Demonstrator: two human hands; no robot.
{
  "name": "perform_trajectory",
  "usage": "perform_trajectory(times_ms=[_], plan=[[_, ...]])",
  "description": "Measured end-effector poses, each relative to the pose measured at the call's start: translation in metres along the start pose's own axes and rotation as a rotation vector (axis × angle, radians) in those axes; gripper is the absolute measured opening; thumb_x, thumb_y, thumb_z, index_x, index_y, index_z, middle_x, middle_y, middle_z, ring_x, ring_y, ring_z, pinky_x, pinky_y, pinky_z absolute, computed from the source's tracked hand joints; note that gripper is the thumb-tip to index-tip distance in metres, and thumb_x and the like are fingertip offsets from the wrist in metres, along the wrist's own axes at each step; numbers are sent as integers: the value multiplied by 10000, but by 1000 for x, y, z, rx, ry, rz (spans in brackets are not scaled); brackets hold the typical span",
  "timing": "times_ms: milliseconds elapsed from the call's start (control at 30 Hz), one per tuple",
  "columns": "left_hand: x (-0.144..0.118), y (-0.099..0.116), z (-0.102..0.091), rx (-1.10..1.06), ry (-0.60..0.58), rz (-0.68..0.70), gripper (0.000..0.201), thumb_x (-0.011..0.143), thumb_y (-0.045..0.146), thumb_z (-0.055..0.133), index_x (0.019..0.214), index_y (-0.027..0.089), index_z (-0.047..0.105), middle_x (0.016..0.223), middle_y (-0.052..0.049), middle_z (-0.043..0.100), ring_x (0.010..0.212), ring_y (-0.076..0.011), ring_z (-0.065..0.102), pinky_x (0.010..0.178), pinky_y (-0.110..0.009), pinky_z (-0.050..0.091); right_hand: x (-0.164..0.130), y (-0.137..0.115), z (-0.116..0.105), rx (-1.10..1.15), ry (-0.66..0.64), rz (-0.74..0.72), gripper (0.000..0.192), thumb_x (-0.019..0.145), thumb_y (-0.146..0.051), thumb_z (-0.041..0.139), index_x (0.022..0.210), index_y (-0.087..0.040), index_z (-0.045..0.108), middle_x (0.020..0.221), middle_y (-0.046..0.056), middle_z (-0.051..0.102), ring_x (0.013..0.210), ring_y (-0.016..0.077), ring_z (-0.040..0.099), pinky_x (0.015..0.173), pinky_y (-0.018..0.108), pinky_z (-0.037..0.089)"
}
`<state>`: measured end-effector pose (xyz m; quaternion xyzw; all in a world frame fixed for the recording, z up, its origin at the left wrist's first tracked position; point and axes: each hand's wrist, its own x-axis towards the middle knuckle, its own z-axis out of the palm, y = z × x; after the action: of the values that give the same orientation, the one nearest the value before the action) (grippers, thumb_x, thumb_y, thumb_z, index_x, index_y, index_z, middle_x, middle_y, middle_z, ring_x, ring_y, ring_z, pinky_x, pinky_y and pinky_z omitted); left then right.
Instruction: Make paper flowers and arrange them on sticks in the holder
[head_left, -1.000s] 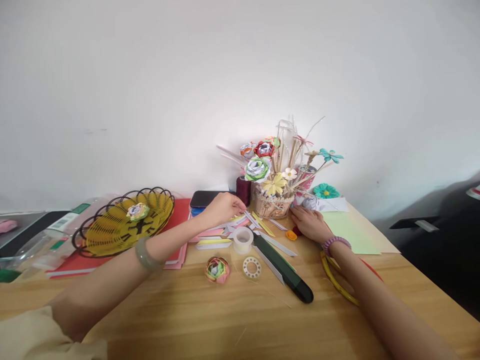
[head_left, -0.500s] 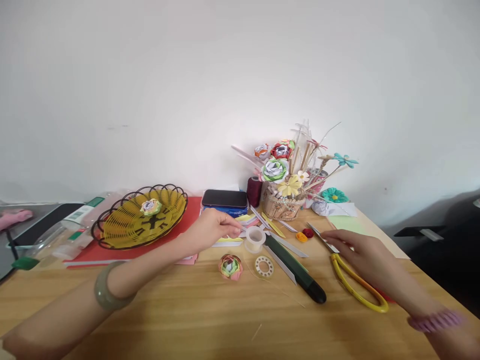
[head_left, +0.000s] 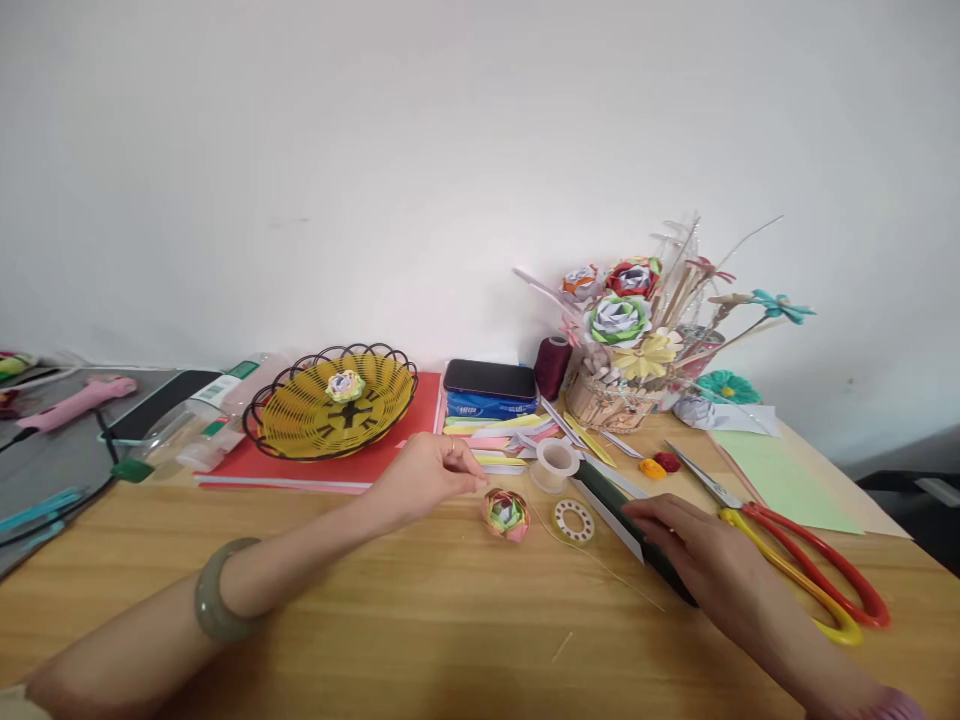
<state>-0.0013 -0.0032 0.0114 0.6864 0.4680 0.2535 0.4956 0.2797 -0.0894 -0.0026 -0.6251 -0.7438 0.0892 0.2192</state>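
My left hand [head_left: 431,475] is closed in a pinch just behind a small folded paper flower [head_left: 506,515]; whatever lies between the fingertips is too small to make out. My right hand [head_left: 701,550] stretches its fingers over a long dark green tool [head_left: 619,510] with a white strip along its side, covering part of it. Whether the fingertips touch the tool is unclear. Beside the flower lie a white tape ring [head_left: 555,465], a small spool with holes [head_left: 574,521] and thin thread. Scissors [head_left: 795,560] with red and yellow handles rest right of my right hand.
A yellow woven basket [head_left: 300,425] stands on red paper [head_left: 427,420], left. Behind are a phone [head_left: 490,378] on a blue pack [head_left: 491,405], paper strips [head_left: 510,430], dark red thread [head_left: 553,367] and a pot [head_left: 611,402] of craft flowers. Green paper [head_left: 787,485] lies right.
My right hand has left the scissors and moved over the dark green tool. My left hand has come nearer the paper flower. The view has shifted left.
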Motion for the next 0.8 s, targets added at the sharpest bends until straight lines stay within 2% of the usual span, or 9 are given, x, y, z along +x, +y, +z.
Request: perform_trajectory(times_ms=[67,167,267,367,433,467,533,633,800], plan=[[-3,-5,-2,13,18,29,103,677,236,642,640,143,619,728,-29,684,624,-118,598,548,-207,442,0,0,3,-18,14,11,266,835,-312,340,909,-253,589,866,75,674,753,220,654,637,334,523],[-7,-10,-5,72,18,94,276,820,333,468,667,152,611,674,-23,661,619,-112,586,581,-212,443,-3,-1,10,-39,-2,81,276,873,-318,282,952,-259,540,810,55,676,671,208,651,583,323,516],[-11,-10,-3,253,31,151,393,872,389,349,668,166,600,678,-26,650,681,-140,591,677,-259,454,-7,-4,19,-27,-53,145,282,892,-372,278,970,-260,525,820,41,697,666,217,663,572,335,516],[-12,-9,6,471,14,196,367,728,499,567,933,197,604,1019,-61,644,927,-228,576,805,-346,442,-7,-11,27,1,-83,71,289,897,-372,313,1041,-241,528,966,68,687,794,220,666,662,348,527],[-10,-10,15,539,-60,264,711,569,501,713,1184,230,481,1264,-89,517,1109,-283,492,882,-388,418,-5,-16,30,22,-93,-62,296,907,-300,308,1091,-235,530,1118,82,632,961,211,624,786,353,507],[-9,-12,19,557,-108,309,797,558,477,730,1252,244,416,1316,-92,470,1160,-289,454,911,-396,405,-3,-19,32,36,-109,-117,300,908,-272,307,1099,-237,535,1163,80,608,1021,204,597,832,353,491],[-4,-17,28,567,-165,359,698,661,434,665,1277,258,388,1292,-86,491,1166,-273,456,923,-397,402,1,-26,33,67,-130,-136,286,909,-268,327,1074,-237,558,1150,73,619,1026,201,594,842,345,489],[2,-22,36,517,-91,344,460,758,409,566,1179,254,469,1186,-74,555,1082,-251,516,896,-397,421,8,-39,33,132,-107,-56,239,899,-316,387,997,-231,587,1001,63,678,881,202,643,757,328,518],[5,-10,38,312,26,477,429,735,328,613,1131,233,479,1158,-89,468,1071,-228,494,883,-376,438,26,-60,27,372,-25,-63,248,859,-357,490,1065,-226,538,978,69,658,783,189,644,681,322,540]])
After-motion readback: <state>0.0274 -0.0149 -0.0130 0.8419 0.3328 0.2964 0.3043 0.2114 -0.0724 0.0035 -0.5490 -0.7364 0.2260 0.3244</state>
